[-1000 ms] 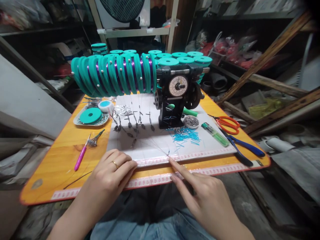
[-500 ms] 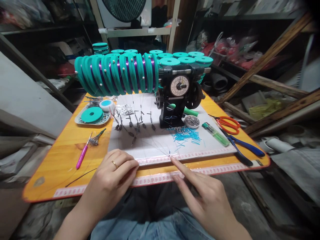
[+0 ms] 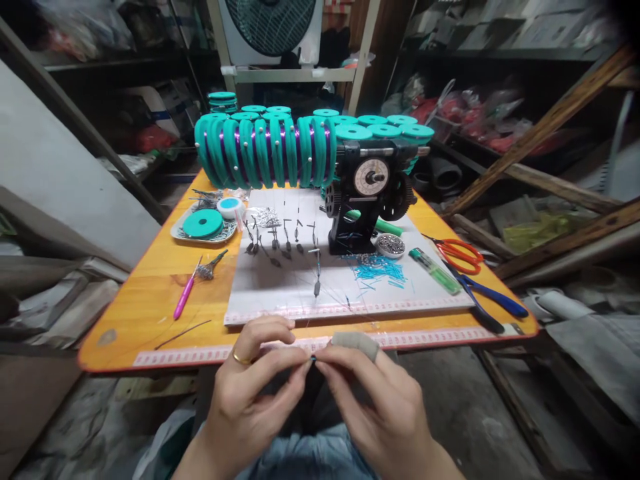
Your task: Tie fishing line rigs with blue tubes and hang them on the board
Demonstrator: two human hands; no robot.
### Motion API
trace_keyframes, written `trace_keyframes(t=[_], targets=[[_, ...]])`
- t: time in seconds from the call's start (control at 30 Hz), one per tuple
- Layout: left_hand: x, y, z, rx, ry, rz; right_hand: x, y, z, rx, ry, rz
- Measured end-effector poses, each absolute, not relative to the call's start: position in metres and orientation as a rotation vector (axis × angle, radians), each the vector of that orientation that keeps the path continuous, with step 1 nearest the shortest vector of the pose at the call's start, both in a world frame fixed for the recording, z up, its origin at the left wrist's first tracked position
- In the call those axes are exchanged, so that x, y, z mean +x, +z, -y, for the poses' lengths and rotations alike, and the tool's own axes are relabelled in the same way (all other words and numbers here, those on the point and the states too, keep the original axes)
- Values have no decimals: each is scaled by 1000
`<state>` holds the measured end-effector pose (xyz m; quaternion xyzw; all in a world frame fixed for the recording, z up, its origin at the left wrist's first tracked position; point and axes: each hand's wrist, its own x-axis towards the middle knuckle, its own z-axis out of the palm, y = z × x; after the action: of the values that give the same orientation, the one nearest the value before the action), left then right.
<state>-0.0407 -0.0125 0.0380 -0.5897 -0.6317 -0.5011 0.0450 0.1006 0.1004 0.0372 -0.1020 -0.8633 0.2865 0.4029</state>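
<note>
My left hand (image 3: 263,383), with a ring on one finger, pinches thumb and forefinger together at the table's front edge. Facing it, my right hand (image 3: 375,387) pinches too; one of its fingers has a grey wrap. Between the fingertips is a small blue and dark piece (image 3: 313,359), too small to identify, and both hands hold it. Beyond them, a grey sinker (image 3: 317,289) with a blue piece above it is over the white board (image 3: 280,303). Several more dark sinkers (image 3: 287,245) hang on thin lines below a row of teal foam spools (image 3: 265,153).
A black geared winder with a dial (image 3: 371,177) carries the spools. Blue tube pieces (image 3: 383,272), a dish of small metal parts (image 3: 390,245), orange-handled scissors (image 3: 463,255) and blue-handled pliers (image 3: 495,297) lie right. At left are a tray (image 3: 180,231) and a pink-handled hook tool (image 3: 184,298).
My right hand has left the board's edge and come to my left hand; their fingertips now meet around the small piece. A sinker with a blue piece now shows mid-board. The view has shifted.
</note>
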Motion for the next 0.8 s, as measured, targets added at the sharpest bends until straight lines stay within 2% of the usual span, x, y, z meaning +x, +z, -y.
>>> trace_keyframes(t=[0.27,0.43,0.67,0.8], targets=[[-36,34,19,-1728,-1579,1983,99,30,-91,-270,710,2225],[-50,35,18,-1922,-1632,1938,94,28,-102,-280,617,2268],[-88,53,13,-1971,-1037,1994,90,33,-112,-409,516,2301],[-96,54,10,-2048,-820,2019,78,34,-110,-424,395,2440]])
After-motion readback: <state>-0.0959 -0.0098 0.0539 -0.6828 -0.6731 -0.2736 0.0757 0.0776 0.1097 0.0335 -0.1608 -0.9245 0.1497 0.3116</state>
